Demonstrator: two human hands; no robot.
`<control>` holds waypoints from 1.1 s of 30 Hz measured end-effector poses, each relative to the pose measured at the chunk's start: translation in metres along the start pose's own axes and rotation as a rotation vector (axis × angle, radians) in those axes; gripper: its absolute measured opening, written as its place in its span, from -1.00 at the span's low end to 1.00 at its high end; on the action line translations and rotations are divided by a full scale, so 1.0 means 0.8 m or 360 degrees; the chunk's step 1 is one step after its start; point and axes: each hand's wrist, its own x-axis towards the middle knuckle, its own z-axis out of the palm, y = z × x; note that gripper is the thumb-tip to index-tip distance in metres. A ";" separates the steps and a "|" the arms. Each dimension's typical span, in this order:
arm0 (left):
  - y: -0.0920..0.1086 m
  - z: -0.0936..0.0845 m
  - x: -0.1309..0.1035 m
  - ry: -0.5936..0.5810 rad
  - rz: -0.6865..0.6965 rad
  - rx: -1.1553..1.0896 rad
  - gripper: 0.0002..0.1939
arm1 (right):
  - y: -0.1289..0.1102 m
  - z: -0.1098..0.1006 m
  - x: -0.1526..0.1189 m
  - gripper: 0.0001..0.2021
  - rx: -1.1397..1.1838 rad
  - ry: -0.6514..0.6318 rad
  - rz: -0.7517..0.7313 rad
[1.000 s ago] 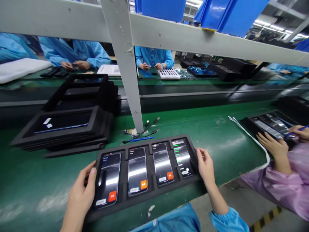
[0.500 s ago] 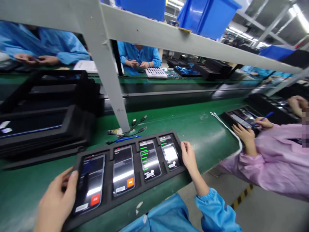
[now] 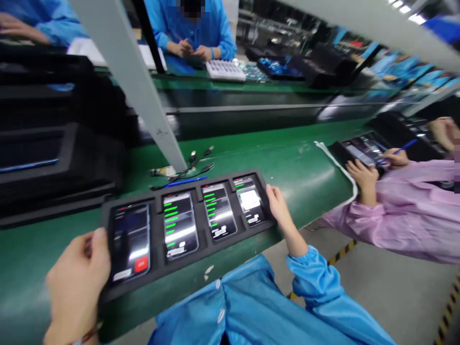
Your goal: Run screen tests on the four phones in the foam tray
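Between my hands is a black foam tray (image 3: 156, 230) with several smartphones in its slots, screens up and lit. My left hand (image 3: 81, 273) grips the tray's left end, thumb on top. The right end is held by my right hand (image 3: 278, 203), its fingers wrapped over the edge. The leftmost phone (image 3: 130, 239) shows a red square near its lower corner. Beside it, the second phone (image 3: 180, 225) and the third phone (image 3: 220, 211) show green lines of text. A white box covers part of the screen of the rightmost phone (image 3: 250, 200).
Behind the tray lie black cables (image 3: 194, 167) and a blue pen (image 3: 185, 181), near a grey post (image 3: 143, 91). Stacked black trays (image 3: 82, 158) stand at left. On the right, a co-worker in a pink sleeve (image 3: 406, 206) works over another tray, near a white cable (image 3: 339, 167).
The second phone's screen has gone from an orange square to green text lines. The view has tilted down, so the tray and both hands appear higher. Both hands keep their hold.
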 end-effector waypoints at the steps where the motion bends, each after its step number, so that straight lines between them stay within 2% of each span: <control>1: 0.010 -0.004 0.000 0.0020 -0.0021 0.0099 -0.49 | -0.002 0.000 0.000 -0.45 0.0011 -0.0009 -0.0004; 4: 0.024 -0.006 -0.001 0.0048 0.0052 0.0134 -0.46 | -0.011 0.001 0.003 -0.38 0.0023 -0.0033 -0.0057; 8: 0.020 -0.007 -0.012 0.0210 0.0149 0.0120 -0.44 | -0.026 0.000 -0.003 -0.41 0.0018 0.0014 -0.0213; 11: 0.019 -0.009 -0.023 0.0326 0.0402 0.0017 -0.48 | -0.029 -0.007 -0.021 -0.51 -0.0077 0.0031 -0.0549; 13: 0.019 -0.010 -0.027 0.0371 0.0495 -0.0043 -0.50 | -0.024 -0.013 -0.034 -0.55 -0.0217 -0.0023 -0.0809; 15: 0.020 -0.010 -0.028 0.0381 0.0482 -0.0069 -0.51 | -0.016 -0.019 -0.043 -0.55 -0.0341 -0.0086 -0.0950; 20: 0.024 -0.008 -0.026 0.0362 0.0482 -0.0074 -0.52 | -0.007 -0.026 -0.048 -0.57 -0.0526 -0.0173 -0.1059; 22: 0.025 -0.008 -0.026 0.0344 0.0486 -0.0073 -0.50 | -0.017 -0.020 -0.053 -0.59 -0.0555 -0.0179 -0.1131; 24: 0.025 -0.007 -0.027 0.0329 0.0484 -0.0084 -0.47 | -0.034 -0.009 -0.063 -0.59 -0.0543 -0.0271 -0.1219; 29: 0.015 -0.005 -0.028 0.0249 0.0416 -0.0198 -0.42 | -0.073 0.026 -0.088 -0.49 -0.0585 -0.0753 -0.1360; 33: 0.013 -0.004 -0.027 0.0164 0.0314 -0.0378 -0.48 | -0.091 0.053 -0.102 -0.46 -0.0554 -0.0841 -0.1393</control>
